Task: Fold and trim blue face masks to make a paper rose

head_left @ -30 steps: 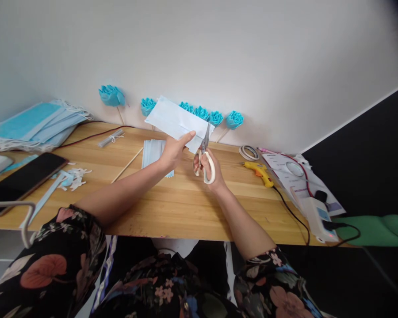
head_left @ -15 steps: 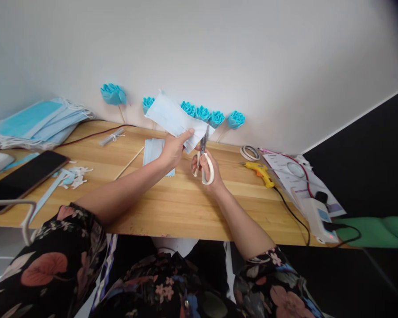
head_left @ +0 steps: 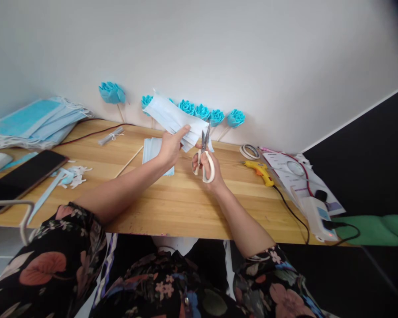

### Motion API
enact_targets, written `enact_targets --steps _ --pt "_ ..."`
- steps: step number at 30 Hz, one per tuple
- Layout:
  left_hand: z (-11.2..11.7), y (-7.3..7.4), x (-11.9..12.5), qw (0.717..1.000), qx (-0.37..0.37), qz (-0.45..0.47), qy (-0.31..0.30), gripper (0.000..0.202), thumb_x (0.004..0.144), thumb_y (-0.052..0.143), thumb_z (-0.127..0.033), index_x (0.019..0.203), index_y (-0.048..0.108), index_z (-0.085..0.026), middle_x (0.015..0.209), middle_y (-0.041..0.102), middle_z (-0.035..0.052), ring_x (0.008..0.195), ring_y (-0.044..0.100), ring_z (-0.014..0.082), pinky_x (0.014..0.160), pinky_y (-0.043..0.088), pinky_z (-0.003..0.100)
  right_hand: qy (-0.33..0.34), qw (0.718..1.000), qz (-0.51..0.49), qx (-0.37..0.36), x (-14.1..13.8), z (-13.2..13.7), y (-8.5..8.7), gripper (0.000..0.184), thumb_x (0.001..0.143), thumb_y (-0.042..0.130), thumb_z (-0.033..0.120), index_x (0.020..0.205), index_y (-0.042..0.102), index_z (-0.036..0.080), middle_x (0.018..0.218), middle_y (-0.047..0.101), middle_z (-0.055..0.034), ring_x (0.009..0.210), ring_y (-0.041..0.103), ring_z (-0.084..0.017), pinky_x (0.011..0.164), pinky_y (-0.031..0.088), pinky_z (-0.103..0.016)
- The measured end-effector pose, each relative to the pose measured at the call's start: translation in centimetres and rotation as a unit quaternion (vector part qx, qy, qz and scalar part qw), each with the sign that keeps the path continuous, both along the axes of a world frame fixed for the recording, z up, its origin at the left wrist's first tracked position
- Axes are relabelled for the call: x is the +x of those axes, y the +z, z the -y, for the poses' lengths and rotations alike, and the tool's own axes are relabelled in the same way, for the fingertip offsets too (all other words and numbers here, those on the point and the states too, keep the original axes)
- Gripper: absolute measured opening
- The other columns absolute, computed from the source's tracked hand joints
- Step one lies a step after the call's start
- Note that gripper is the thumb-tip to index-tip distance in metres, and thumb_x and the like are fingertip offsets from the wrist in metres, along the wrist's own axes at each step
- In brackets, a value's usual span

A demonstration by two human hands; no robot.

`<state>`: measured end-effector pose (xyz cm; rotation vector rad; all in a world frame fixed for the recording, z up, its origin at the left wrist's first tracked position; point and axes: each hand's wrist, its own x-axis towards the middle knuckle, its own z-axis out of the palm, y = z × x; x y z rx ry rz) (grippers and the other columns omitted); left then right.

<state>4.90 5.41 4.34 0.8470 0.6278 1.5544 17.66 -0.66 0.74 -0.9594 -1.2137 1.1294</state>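
My left hand [head_left: 173, 146] pinches a pale blue face mask [head_left: 169, 112] between thumb and fingers, holding it tilted above the table. In my right hand [head_left: 212, 170] are white-handled scissors [head_left: 208, 168], their blades pointing up and spread apart at the mask's right end. A narrow strip hangs down beside the blades; whether it is fully cut off I cannot tell. Under my left wrist lies a small stack of light blue mask pieces [head_left: 151, 148]. Behind the mask, several blue flowers [head_left: 202, 111] on sticks lean on the wall, partly covered by it.
At left are a pile of face masks [head_left: 29, 121], a phone [head_left: 23, 179], white and blue scraps [head_left: 73, 176] and a thin stick [head_left: 128, 162]. A yellow glue gun [head_left: 258, 171], tape rolls [head_left: 249, 152] and a corded power strip [head_left: 318, 218] lie at right.
The mask has shifted slightly left with my left hand, away from the scissors. The blades have spread wider, and a strip at the mask's right end now hangs lower.
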Motion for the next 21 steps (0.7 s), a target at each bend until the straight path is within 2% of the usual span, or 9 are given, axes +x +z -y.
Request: enact_targets --steps 7,11,16,19,21 --pt "0.8 0.1 0.3 1.0 -0.011 -0.005 -0.013 0.048 0.072 0.081 -0.04 0.108 0.065 -0.014 0.106 0.073 0.0096 0.109 0.066 0.0262 0.092 0.052 0.036 -0.005 1.0 0.011 -0.01 0.1 -0.1 -0.3 0.057 0.074 0.067 0.07 0.105 0.059 0.023 0.077 0.06 0.0017 0.058 0.056 -0.011 0.046 0.043 -0.024" --pt "0.8 0.0 0.5 1.0 -0.009 0.003 -0.017 0.046 0.07 0.082 -0.038 0.105 0.066 -0.014 0.103 0.073 0.0085 0.106 0.066 0.0239 0.092 0.051 0.035 -0.001 0.999 0.038 0.004 0.2 -0.1 -0.5 0.049 0.078 0.063 0.069 0.092 0.06 0.023 0.079 0.062 0.0005 0.061 0.056 -0.011 0.049 0.044 -0.025" --pt "0.8 -0.8 0.7 0.999 -0.009 -0.017 -0.03 0.037 0.067 0.084 -0.038 0.088 0.065 -0.014 0.088 0.072 0.0058 0.09 0.067 0.0197 0.077 0.052 0.029 -0.016 0.999 0.043 0.018 0.5 -0.3 -0.6 0.049 0.08 0.061 0.07 0.09 0.061 0.022 0.08 0.062 -0.0007 0.067 0.058 -0.012 0.057 0.048 -0.027" --pt "1.0 -1.3 0.9 0.998 -0.021 -0.036 -0.044 0.036 0.067 0.084 -0.039 0.085 0.064 -0.014 0.079 0.07 0.0033 0.074 0.065 0.0163 0.064 0.049 0.027 -0.031 0.998 0.045 0.021 0.7 -0.4 -0.7 0.05 0.081 0.06 0.071 0.087 0.06 0.021 0.078 0.062 -0.0004 0.067 0.06 -0.013 0.06 0.049 -0.028" --pt "1.3 -1.4 1.0 0.998 -0.029 -0.038 -0.045 0.035 0.067 0.084 -0.038 0.085 0.064 -0.015 0.076 0.069 0.0022 0.069 0.063 0.0153 0.061 0.048 0.026 -0.044 0.998 0.036 0.017 0.7 -0.5 -0.6 0.051 0.079 0.06 0.072 0.088 0.058 0.022 0.075 0.061 0.0007 0.065 0.06 -0.012 0.06 0.05 -0.028"
